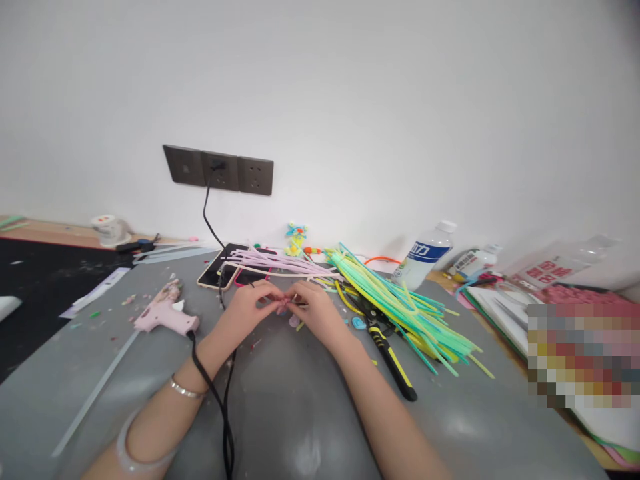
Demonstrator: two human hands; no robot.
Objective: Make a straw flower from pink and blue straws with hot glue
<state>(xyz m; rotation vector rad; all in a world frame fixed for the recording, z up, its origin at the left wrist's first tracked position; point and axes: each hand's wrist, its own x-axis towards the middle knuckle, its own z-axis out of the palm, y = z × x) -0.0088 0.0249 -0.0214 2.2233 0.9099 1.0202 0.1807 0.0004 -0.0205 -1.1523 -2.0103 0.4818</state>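
My left hand and my right hand meet above the middle of the grey table mat. Thumbs and forefingers of both are pinched together at one spot. A small pinkish piece shows between the fingertips, too small to name. Behind the hands lies a bundle of lilac pipe cleaners. A thick bundle of green and yellow pipe cleaners spreads to the right of my right hand. Pliers with black and yellow handles lie partly under it. A pink hot glue gun rests left of my left hand.
The glue gun's black cord runs under my left forearm. A phone lies behind my left hand. A small yellow and blue figure stands by the wall. At right are a tilted bottle and stacked papers. Scraps dot the mat.
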